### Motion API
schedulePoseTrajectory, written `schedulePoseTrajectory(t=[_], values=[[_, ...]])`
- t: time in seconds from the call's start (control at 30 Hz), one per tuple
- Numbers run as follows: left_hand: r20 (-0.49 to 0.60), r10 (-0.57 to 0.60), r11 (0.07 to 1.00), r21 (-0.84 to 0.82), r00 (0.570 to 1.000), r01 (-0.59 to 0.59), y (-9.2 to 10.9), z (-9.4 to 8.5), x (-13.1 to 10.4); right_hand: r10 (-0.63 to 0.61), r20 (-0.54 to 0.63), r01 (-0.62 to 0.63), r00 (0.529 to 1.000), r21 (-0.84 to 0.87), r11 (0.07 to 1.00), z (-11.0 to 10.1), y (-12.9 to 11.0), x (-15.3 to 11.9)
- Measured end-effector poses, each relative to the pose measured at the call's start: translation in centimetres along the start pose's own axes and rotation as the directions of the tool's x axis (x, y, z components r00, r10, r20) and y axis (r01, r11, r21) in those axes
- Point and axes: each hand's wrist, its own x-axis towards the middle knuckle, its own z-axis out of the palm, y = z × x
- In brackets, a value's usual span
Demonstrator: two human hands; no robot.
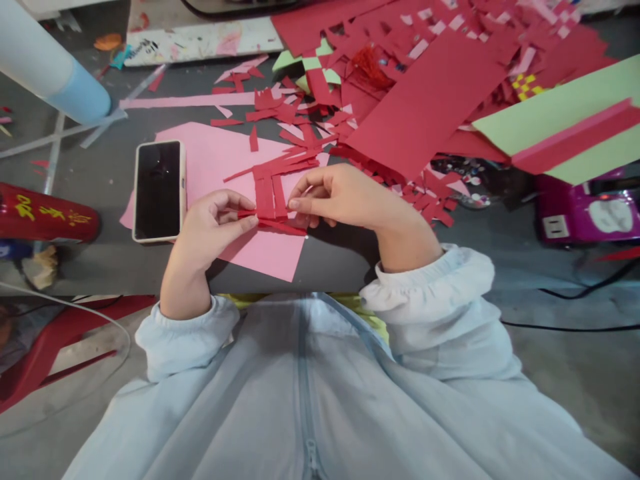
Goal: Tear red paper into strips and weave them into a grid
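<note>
Red paper strips, loosely interwoven

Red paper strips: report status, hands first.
Left hand and right hand both pinching red paper strips. Strips over pink sheet. Phone beside left hand.

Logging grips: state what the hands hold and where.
Both hold the red strip weave: left hand pinches its lower left edge, right hand its lower right edge.

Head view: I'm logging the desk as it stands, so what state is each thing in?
left hand: pinching a red strip
right hand: pinching the red paper weave
red paper weave: partly woven, loose ends
phone: screen dark, face up
pink sheet: flat under the weave
</note>
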Motion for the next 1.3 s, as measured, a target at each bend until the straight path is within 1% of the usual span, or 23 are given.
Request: schedulePoseTrajectory(t=[0.13, 0.23, 0.3, 0.4, 0.5, 0.57, 0.73, 0.83, 0.93, 1.0, 1.13, 1.23, 1.3], values=[[-0.019, -0.015, 1.0, -0.002, 1.0, 0.014, -0.2, 0.0, 0.1, -0.092, 0.008, 0.092, 0.996, -0.137, 0.986, 0.0, 0.2, -0.1], [-0.027, -0.023, 1.0, -0.021, 0.999, 0.022, -0.3, 0.0, 0.1, -0.104, -0.019, 0.094, 0.994, -0.305, 0.948, 0.4, 0.1, -0.3], [-0.031, -0.026, 0.999, -0.036, 0.999, 0.025, -0.3, 0.0, 0.2, -0.11, -0.044, 0.081, 0.993, -0.426, 0.901, 0.7, 0.0, -0.3], [-0.022, -0.034, 0.998, -0.057, 0.999, 0.033, -0.2, 0.0, 0.2, -0.17, -0.057, 0.107, 0.984, -0.573, 0.812, 1.4, 0.1, -0.3], [-0.029, -0.049, 0.995, -0.091, 0.998, 0.046, -0.1, 0.1, 0.2, -0.231, -0.053, 0.139, 0.972, -0.662, 0.736, 1.8, 0.2, -0.2], [-0.04, -0.056, 0.993, -0.109, 0.998, 0.051, -0.1, 0.1, 0.2, -0.252, -0.038, 0.158, 0.967, -0.687, 0.71, 2.0, 0.2, -0.2], [-0.047, -0.035, 0.996, -0.083, 0.998, 0.031, -0.4, 0.0, 0.2, -0.287, -0.036, 0.187, 0.957, -0.681, 0.708, 2.2, 0.2, -0.4], [-0.048, -0.037, 0.995, -0.094, 0.998, 0.033, -0.4, 0.1, 0.2, -0.347, -0.061, 0.226, 0.936, -0.65, 0.725, 2.2, 0.4, -0.4], [-0.055, -0.096, 0.976, -0.199, 0.994, 0.083, -0.1, 0.3, 0.1, -0.432, -0.102, 0.281, 0.896, -0.623, 0.73, 2.1, 0.7, -0.3], [-0.053, -0.133, 0.953, -0.28, 0.99, 0.113, 0.2, 0.5, 0.0, -0.458, -0.13, 0.298, 0.879, -0.602, 0.741, 2.1, 0.8, -0.2], [-0.036, -0.154, 0.931, -0.339, 0.987, 0.133, 0.4, 0.6, 0.0, -0.408, -0.167, 0.288, 0.897, -0.479, 0.829, 2.0, 0.8, -0.1], [-0.048, -0.15, 0.934, -0.335, 0.988, 0.125, 0.4, 0.6, 0.0, -0.361, -0.213, 0.281, 0.908, -0.33, 0.901, 2.1, 0.7, -0.2], [-0.054, -0.14, 0.94, -0.322, 0.989, 0.116, 0.3, 0.6, 0.1, -0.308, -0.226, 0.264, 0.924, -0.204, 0.943, 2.2, 0.6, -0.2]])
